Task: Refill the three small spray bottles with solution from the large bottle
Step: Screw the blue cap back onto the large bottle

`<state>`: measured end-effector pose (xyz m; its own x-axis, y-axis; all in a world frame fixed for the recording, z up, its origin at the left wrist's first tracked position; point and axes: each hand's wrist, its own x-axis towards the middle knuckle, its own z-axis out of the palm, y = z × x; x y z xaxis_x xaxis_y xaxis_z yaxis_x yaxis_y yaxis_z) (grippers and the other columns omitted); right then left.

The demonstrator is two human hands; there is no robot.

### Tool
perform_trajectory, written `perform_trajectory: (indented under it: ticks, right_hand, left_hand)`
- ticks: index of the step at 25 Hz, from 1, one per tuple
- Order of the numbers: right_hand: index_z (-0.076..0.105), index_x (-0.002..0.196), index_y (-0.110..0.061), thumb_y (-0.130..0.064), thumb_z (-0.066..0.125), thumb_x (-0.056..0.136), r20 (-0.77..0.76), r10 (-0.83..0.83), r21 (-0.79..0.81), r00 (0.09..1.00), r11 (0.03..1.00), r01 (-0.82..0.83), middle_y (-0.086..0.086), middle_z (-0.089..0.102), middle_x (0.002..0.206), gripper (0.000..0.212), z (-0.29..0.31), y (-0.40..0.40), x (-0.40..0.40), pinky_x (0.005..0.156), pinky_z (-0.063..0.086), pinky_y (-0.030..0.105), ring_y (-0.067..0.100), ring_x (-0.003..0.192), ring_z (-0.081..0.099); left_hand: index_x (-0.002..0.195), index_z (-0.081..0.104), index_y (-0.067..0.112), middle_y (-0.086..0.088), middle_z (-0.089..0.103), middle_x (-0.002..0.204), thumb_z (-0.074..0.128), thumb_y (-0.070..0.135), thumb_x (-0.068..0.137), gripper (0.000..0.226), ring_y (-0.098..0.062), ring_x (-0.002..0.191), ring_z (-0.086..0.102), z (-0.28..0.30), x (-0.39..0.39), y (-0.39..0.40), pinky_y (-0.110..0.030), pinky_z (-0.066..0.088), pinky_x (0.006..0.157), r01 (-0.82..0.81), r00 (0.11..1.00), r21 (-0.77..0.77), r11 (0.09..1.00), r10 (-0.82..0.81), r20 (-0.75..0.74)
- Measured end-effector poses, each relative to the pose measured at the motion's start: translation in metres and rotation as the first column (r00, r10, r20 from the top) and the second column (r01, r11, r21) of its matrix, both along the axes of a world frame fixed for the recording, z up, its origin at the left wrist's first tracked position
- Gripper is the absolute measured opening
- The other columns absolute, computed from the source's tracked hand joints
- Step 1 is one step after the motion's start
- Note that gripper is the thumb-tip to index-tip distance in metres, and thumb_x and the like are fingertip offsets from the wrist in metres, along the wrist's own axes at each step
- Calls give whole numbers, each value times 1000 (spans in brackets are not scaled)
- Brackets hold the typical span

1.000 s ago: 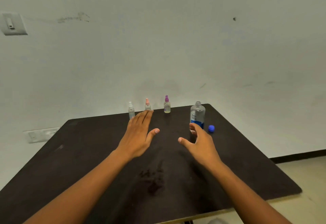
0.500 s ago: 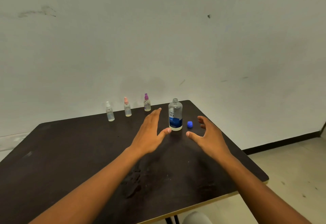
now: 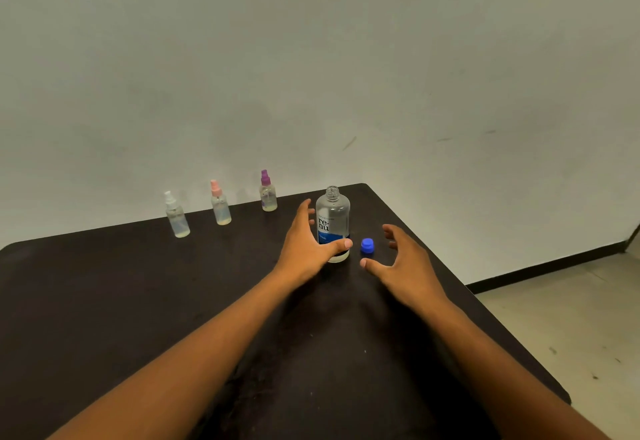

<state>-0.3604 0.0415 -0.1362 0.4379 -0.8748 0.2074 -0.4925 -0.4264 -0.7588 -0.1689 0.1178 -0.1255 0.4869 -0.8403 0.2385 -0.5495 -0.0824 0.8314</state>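
The large clear bottle [image 3: 333, 218] with a blue label stands uncapped near the table's far right corner. Its blue cap [image 3: 367, 245] lies just to its right. My left hand [image 3: 304, 245] reaches around the bottle's left side, fingers spread, thumb crossing in front of the label; a firm hold is not visible. My right hand [image 3: 403, 263] hovers open just right of the cap, touching nothing. Three small spray bottles stand in a row at the far edge: a white-topped one [image 3: 176, 216], a pink-topped one [image 3: 220, 204] and a purple-topped one [image 3: 267, 192].
The dark table [image 3: 104, 301] stands against a pale wall. Its right edge drops to a light floor [image 3: 571, 318] with a dark skirting strip along the wall. Faint smudges mark the tabletop between my forearms.
My view swung right and closer. My left hand moved from near the small bottles to the large bottle's side. My right hand shifted to the right of the cap.
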Motion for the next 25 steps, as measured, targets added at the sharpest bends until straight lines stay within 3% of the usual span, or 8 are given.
perform_trajectory:
  ticks: [3,10,15,20,25]
  right_hand:
    - [37,154,-26,-37,84,80,-49,-2,-12,999,1000,2,-5,44,157,89,-5,-22,13,115,42,38,16,141,46]
    - [38,154,-23,-30,82,83,-178,7,-78,984,997,-22,-2,42,158,84,-2,-51,37,117,37,35,18,144,42]
    - [49,147,-21,-29,80,86,-326,40,-78,944,995,-69,2,54,147,70,4,-55,46,109,44,35,22,132,54]
    - [68,124,-23,-19,70,93,-404,48,-64,913,995,-81,3,65,128,32,4,-53,51,99,52,33,22,113,63]
    - [73,113,-24,-17,73,91,-298,72,-81,952,992,-100,0,69,119,23,18,-33,51,90,50,24,15,102,65]
  left_hand:
    - [140,45,33,17,60,133,93,39,68,87,-2,121,59,-10,-2,-14,-36,53,105,9,998,-89,996,-14,-58]
    - [129,56,30,13,68,121,90,29,71,67,-5,112,66,-13,7,-27,-38,58,97,-16,996,-160,987,1,-91]
    - [128,57,29,13,69,121,90,25,74,64,-4,112,67,-12,8,-16,-35,59,95,5,996,-193,981,-22,-88]
    - [130,56,32,16,67,124,90,26,74,66,-3,114,66,0,7,10,-30,58,94,36,996,-229,973,-55,-76]
    - [130,56,37,17,68,124,90,30,74,66,-4,115,66,13,9,50,-32,58,95,35,997,-244,969,-50,-56]
